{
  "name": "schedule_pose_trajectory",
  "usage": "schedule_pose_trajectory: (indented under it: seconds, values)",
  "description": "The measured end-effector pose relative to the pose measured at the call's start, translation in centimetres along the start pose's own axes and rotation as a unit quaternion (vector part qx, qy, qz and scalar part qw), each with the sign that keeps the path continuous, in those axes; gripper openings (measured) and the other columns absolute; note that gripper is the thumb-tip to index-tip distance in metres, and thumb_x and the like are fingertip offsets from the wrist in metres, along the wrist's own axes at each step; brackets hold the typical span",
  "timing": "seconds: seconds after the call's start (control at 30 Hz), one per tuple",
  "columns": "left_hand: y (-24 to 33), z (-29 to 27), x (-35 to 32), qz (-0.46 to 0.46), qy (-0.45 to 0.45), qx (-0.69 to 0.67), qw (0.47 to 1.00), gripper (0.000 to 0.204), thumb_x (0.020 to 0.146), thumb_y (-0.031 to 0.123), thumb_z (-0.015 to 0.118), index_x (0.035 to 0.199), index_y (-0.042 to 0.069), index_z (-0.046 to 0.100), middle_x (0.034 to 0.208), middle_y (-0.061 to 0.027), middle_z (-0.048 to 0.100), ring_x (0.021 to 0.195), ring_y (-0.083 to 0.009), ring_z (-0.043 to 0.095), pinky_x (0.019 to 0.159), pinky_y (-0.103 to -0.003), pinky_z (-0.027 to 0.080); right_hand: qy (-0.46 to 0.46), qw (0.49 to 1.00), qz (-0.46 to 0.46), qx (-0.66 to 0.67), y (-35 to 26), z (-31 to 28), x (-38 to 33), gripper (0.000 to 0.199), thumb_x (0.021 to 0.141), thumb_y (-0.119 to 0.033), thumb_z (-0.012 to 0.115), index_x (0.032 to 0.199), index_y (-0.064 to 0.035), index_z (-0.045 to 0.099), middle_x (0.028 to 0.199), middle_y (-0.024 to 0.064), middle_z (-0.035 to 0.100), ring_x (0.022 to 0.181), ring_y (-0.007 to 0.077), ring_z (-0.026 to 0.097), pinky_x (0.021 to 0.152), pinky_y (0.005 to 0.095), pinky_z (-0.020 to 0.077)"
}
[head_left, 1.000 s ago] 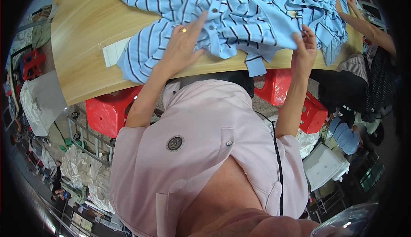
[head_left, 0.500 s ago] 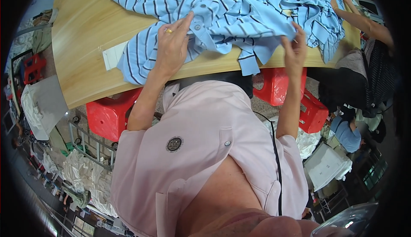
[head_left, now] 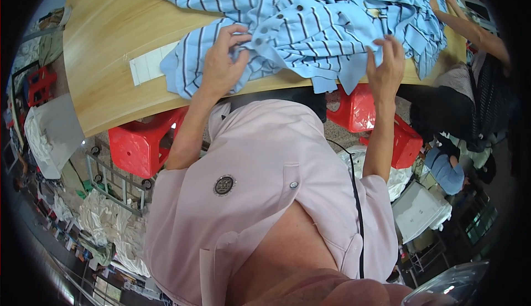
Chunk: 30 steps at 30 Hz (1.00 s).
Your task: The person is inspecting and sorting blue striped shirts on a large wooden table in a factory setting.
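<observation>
A light blue shirt with dark stripes (head_left: 310, 37) lies spread and rumpled on the wooden table, its buttoned front edge running between my hands. My left hand (head_left: 222, 65) rests at its left part beside the buttons, fingers bent and the thumb held apart from them. At the right end, my right hand (head_left: 387, 68) is by the plain blue collar area, with its fingers curved and a gap showing between thumb and fingers. Both sets of fingertips touch or hover close to the cloth; the exact contact is hard to see.
More striped blue garments (head_left: 412, 29) are heaped at the far right, where another person's arm (head_left: 470, 32) reaches in. A white paper strip (head_left: 146, 65) lies on the wooden table (head_left: 105, 40). Red stools (head_left: 141, 148) stand below the front edge.
The shirt's front edge has been turned and spread flatter, with its lower flap drawn up. My left hand's fingers have bent and its thumb has parted; my right hand has shifted slightly right and down.
</observation>
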<state>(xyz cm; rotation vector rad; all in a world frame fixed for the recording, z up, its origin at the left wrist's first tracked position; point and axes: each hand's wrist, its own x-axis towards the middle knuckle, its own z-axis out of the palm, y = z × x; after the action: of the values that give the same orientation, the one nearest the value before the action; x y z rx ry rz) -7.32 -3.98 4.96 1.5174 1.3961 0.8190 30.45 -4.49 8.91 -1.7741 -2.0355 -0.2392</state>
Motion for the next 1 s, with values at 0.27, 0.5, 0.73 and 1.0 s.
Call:
schedule_pose_trajectory:
  seconds: [0.27, 0.5, 0.73, 1.0]
  values:
    - [0.6, 3.0, 0.2, 0.091, 0.026, -0.057, 0.994, 0.044, 0.091, -0.003, 0.067, 0.134, -0.001, 0.057, 0.128, -0.0175, 0.072, 0.117, -0.0336, 0.074, 0.098, -0.038, 0.057, -0.181, 0.954, -0.155, 0.184, -8.4, 4.3, -3.7, 0.044, 0.068, 0.004, 0.073, 0.111, -0.0041, 0.070, 0.110, 0.0111, 0.071, 0.105, 0.0341, 0.067, 0.090, 0.0428, 0.0512]
    - [1.7, 0.5, -1.1, 0.142, -0.036, -0.135, 0.980, 0.049, 0.091, -0.013, 0.053, 0.139, -0.001, 0.050, 0.132, -0.0168, 0.072, 0.131, -0.0229, 0.066, 0.112, -0.033, 0.047, -0.307, 0.762, 0.152, 0.550, -4.4, -0.6, -1.7, 0.006, 0.101, -0.003, 0.065, 0.104, 0.0002, 0.069, 0.081, -0.0002, 0.067, 0.075, 0.0060, 0.064, 0.065, 0.0244, 0.0517]
    - [2.1, -1.1, -1.3, 0.187, -0.067, -0.073, 0.977, 0.045, 0.088, -0.009, 0.051, 0.132, -0.002, 0.051, 0.122, -0.0194, 0.078, 0.118, -0.0306, 0.075, 0.104, -0.038, 0.055, -0.396, 0.747, 0.139, 0.516, -3.3, -0.2, -0.7, 0.023, 0.105, -0.027, 0.073, 0.105, -0.0045, 0.073, 0.074, -0.0048, 0.058, 0.059, 0.0032, 0.054, 0.051, 0.0223, 0.0467]
    - [1.0, -1.2, -3.1, 0.214, -0.135, 0.051, 0.966, 0.043, 0.081, -0.008, 0.061, 0.120, 0.006, 0.073, 0.096, -0.0143, 0.077, 0.086, -0.0357, 0.073, 0.078, -0.044, 0.058, -0.509, 0.687, 0.208, 0.476, -3.0, 0.8, -1.9, 0.033, 0.107, -0.033, 0.069, 0.100, -0.0010, 0.073, 0.075, -0.0024, 0.057, 0.066, 0.0062, 0.051, 0.057, 0.0271, 0.0482]
